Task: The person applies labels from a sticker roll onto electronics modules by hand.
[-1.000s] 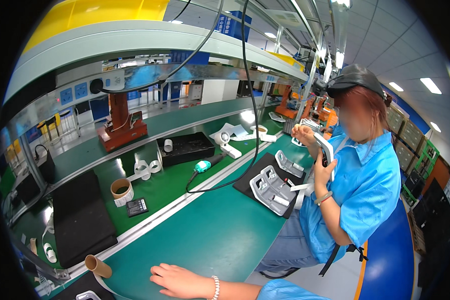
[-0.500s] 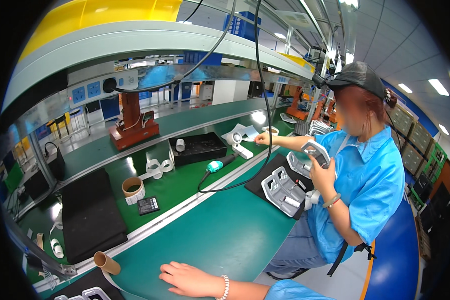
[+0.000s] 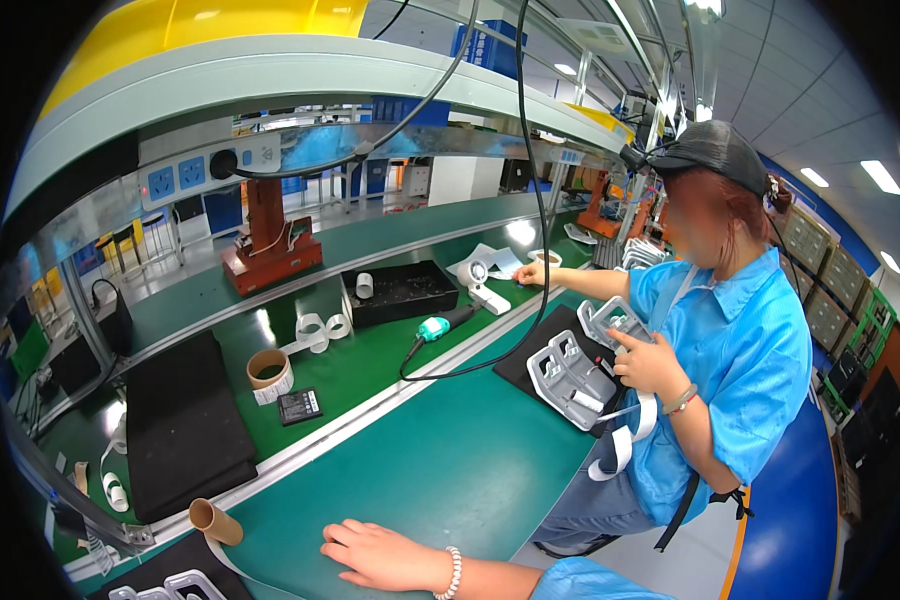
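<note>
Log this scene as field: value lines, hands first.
Right hand: palm down, appears to rest on the green worktop; holding nothing visible
Left hand: not in view
Nearest loose item: brown cardboard tube, left of the right hand
Bench beyond: white tape roll, black rectangular block, black tray, teal-and-black tool
Co-worker, right side: one hand on a grey part, other near pale sheets
</note>
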### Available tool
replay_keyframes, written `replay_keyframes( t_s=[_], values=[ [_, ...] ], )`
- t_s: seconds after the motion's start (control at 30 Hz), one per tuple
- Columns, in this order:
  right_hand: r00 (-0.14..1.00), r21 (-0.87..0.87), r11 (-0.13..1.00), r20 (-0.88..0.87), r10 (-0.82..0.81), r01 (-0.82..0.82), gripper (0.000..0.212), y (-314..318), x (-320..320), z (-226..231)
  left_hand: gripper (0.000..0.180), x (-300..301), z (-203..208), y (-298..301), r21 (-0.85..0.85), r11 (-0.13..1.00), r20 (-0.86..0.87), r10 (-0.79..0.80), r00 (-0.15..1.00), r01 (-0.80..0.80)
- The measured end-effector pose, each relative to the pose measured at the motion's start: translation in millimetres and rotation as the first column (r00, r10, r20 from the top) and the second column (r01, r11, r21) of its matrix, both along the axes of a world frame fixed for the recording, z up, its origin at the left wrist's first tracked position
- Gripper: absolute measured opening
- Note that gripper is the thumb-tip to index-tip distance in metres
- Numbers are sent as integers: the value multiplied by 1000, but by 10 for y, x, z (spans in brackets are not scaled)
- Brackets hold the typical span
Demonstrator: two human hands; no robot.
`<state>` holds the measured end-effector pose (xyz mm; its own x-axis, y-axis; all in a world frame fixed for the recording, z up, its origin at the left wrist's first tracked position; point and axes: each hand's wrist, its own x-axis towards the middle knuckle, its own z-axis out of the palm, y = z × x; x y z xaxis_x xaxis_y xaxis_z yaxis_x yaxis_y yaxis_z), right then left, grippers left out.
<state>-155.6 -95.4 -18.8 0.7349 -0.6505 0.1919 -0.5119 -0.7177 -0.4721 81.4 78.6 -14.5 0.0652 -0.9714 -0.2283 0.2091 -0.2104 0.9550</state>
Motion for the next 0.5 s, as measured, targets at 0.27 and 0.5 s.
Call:
replay_keyframes(
  t_s=[0.27,0.5],
  values=[
    [1000,-3,1000,-9,-2,2,37,-21,21,-4,11,23,-35,-17,-5,1000,29,8,1000,-7],
    [1000,-3,1000,-15,-8,8,37,-15,15,-21,9,13,-27,-18,-4,1000,13,-7,1000,7]
  ],
)
